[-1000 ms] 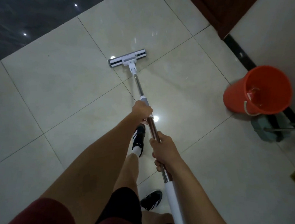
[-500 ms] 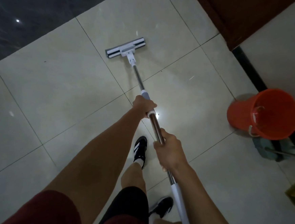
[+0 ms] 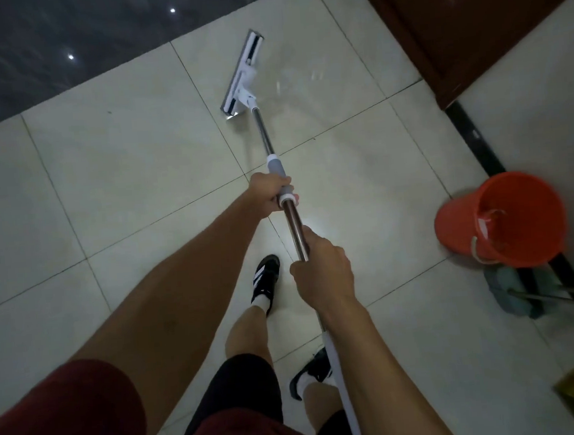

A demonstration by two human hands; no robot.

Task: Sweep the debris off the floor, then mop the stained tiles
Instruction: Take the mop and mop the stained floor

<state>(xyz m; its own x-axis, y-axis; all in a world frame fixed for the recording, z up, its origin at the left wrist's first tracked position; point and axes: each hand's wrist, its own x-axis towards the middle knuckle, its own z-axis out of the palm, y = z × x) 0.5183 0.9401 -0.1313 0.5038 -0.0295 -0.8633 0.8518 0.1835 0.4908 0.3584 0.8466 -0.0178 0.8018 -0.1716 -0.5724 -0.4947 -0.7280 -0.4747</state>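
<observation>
A flat mop with a white and grey head (image 3: 242, 74) lies on the pale floor tiles (image 3: 129, 154) ahead of me, its head turned almost in line with the pole. The metal pole (image 3: 264, 133) runs back toward me. My left hand (image 3: 270, 195) grips the grey collar of the pole, fingers curled round it. Lower on the shaft, my right hand (image 3: 322, 272) grips the bare metal. The tile to the right of the mop head shines wet.
An orange bucket (image 3: 500, 222) stands at the right by a black floor strip. A teal mop head with a metal handle (image 3: 511, 294) lies just below it. A dark wooden door (image 3: 469, 17) is at the upper right, dark tiling (image 3: 58, 39) at the upper left. My feet (image 3: 265, 281) stand below the hands.
The mop head has swung from lying crosswise to nearly lengthwise and tilted. Both hands keep their grip on the pole. The view has shifted slightly.
</observation>
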